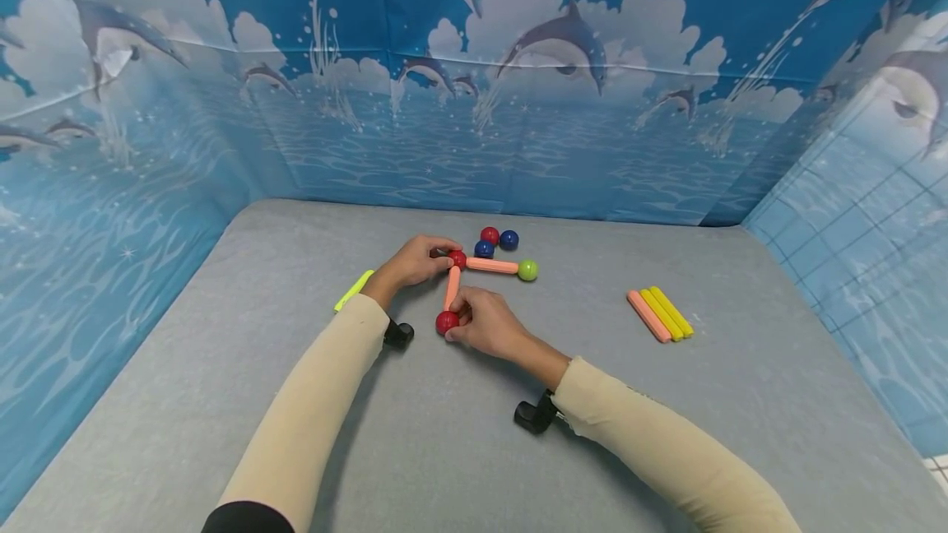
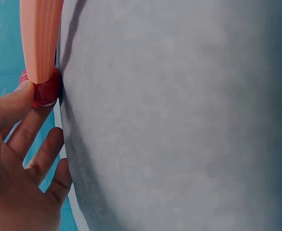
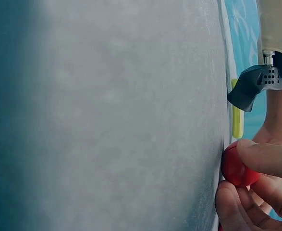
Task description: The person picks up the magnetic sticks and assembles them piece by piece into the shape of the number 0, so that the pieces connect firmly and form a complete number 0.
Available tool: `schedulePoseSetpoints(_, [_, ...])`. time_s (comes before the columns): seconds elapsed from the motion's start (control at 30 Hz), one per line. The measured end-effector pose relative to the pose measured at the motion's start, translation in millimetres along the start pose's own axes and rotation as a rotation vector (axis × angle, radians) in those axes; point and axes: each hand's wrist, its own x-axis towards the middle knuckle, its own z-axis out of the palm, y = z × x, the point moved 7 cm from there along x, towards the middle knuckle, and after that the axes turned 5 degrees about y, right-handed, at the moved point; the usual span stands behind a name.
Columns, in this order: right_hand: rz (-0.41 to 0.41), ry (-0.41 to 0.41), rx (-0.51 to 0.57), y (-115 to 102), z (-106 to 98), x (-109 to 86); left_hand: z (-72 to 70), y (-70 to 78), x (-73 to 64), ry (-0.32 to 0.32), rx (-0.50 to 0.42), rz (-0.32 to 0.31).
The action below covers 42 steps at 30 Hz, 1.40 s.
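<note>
My left hand (image 1: 420, 261) pinches a red ball (image 1: 457, 259) between thumb and fingers. Two salmon-orange rods meet at that ball: one rod (image 1: 492, 266) runs right to a light green ball (image 1: 527, 270), the other rod (image 1: 452, 288) comes toward me. At this nearer rod's end sits a second red ball (image 1: 447, 322), gripped by the thumb and fingers of my right hand (image 1: 485, 322). The left wrist view has the rod (image 2: 41, 38) against the held ball (image 2: 47, 92), the other fingers loosely bent. In the right wrist view, the second ball (image 3: 238, 166) is close against the grey surface.
Behind the joined pieces lie a red ball (image 1: 490, 234) and two blue balls (image 1: 508, 239). A yellow-green rod (image 1: 353, 291) is by my left wrist. To the right, an orange rod (image 1: 648, 317) lies alongside two yellow rods (image 1: 671, 312). A dolphin-print curtain (image 1: 474, 146) borders the grey table (image 1: 474, 451).
</note>
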Motion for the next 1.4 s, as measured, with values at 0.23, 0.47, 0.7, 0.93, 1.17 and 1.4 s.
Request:
schedulePoseSetpoints(0.23, [0.013,-0.002,-0.002,1,1,1.5,-0.8,1.0,0.6,-0.015,-0.002,0.002])
schedulePoseSetpoints(0.47, [-0.002,-0.002,-0.004,0,1,1.7,-0.5,-0.1,1.6,-0.015,0.004,0.009])
schedulePoseSetpoints(0.7, [0.016,-0.009,-0.011,-2,1,0.1,-0.5,1.9,-1.1,-0.010,0.014,0.005])
schedulePoseSetpoints(0.93, [0.051,-0.069,0.005,7,-4,-1.7,-0.3,2.6,-4.1,-0.013,0.030,0.002])
schedulePoseSetpoints(1.17, [0.115,-0.088,-0.002,35,-35,-12.0,-9.2,5.2,-23.1,-0.011,0.100,0.014])
schedulePoseSetpoints(1.4, [0.080,-0.066,-0.001,50,-65,-25.4,-34.1,8.8,-56.7,0.007,0.153,0.054])
